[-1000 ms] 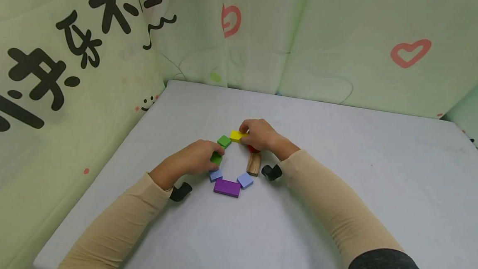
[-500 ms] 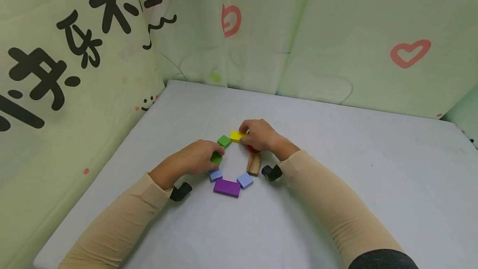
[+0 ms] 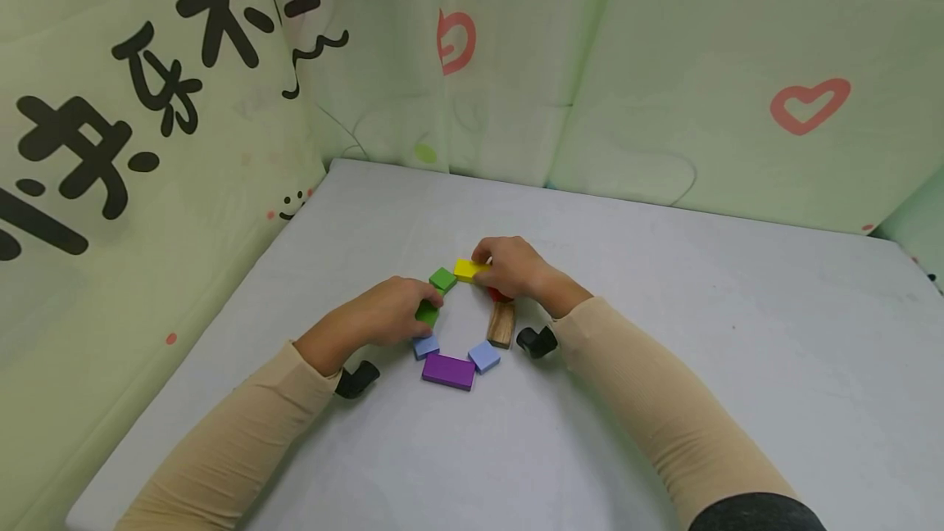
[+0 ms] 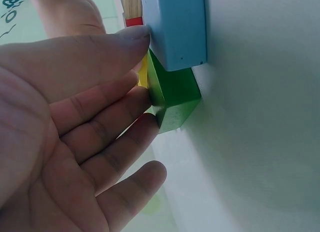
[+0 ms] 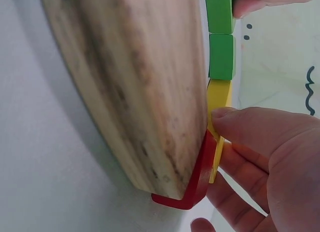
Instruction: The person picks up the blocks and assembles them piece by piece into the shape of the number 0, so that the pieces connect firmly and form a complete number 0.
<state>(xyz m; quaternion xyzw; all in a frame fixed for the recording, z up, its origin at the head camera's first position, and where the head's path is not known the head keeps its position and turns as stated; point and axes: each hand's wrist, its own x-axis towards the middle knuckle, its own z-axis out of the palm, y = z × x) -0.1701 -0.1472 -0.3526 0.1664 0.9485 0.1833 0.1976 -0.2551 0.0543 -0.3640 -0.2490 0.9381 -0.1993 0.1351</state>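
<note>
Small coloured blocks lie in a ring on the white table. My left hand pinches a green block on the ring's left side, its thumb close to a light blue block. Another green block sits just beyond. At the far side, my right hand holds a yellow block between thumb and fingers, covering its right end in the head view. A red block, partly hidden, touches the yellow one. Nearer lie a bare wooden block, a second light blue block and a purple block.
The white tabletop stretches out around the ring. Pale green cloth with dark writing and red hearts hangs behind and to the left. Black wrist devices sit below each hand.
</note>
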